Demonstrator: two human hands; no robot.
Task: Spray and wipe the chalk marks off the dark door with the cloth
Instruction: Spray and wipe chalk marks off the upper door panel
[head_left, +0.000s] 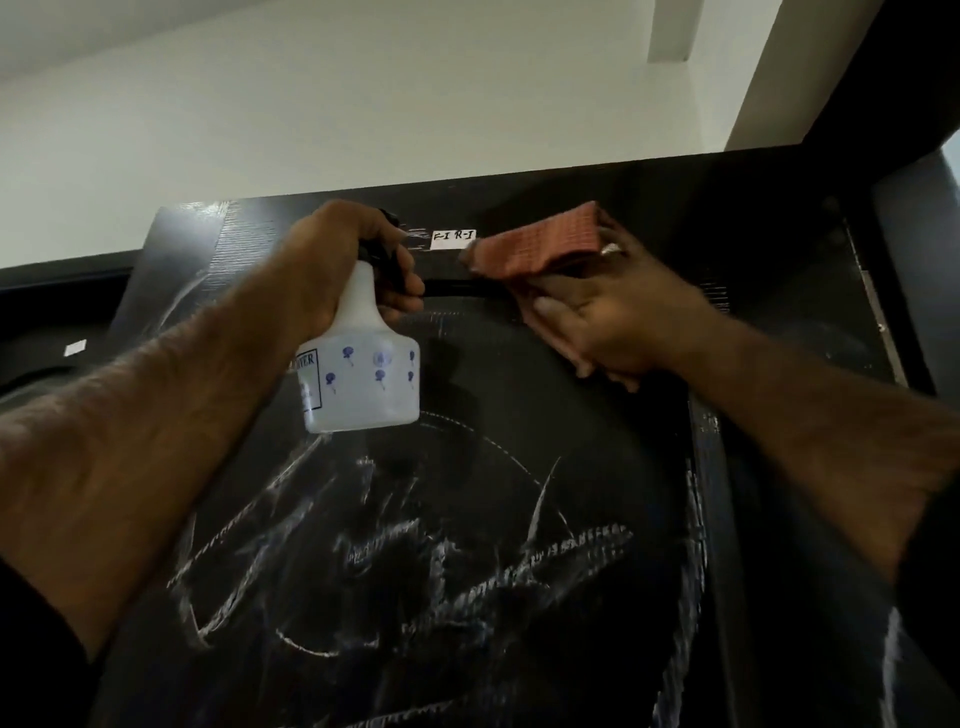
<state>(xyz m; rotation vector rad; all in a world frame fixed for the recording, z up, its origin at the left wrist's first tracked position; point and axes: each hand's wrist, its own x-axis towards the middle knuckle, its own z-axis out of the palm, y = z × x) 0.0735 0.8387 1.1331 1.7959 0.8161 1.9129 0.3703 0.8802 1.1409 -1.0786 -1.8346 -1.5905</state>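
Note:
The dark door (519, 364) fills the lower view, seen from below. White chalk marks (415, 551) cover its lower middle, with more along the right edge. My left hand (343, 260) grips the black trigger head of a white spray bottle (361, 374) with blue flower prints, held up near the door's top. My right hand (613, 322) presses a red checked cloth (540, 247) flat against the upper part of the door; the hand is blurred.
A small white label (453, 239) with handwriting is stuck near the door's top edge, between the two hands. A dark frame (914, 249) runs along the right. White ceiling and wall (363, 104) lie above.

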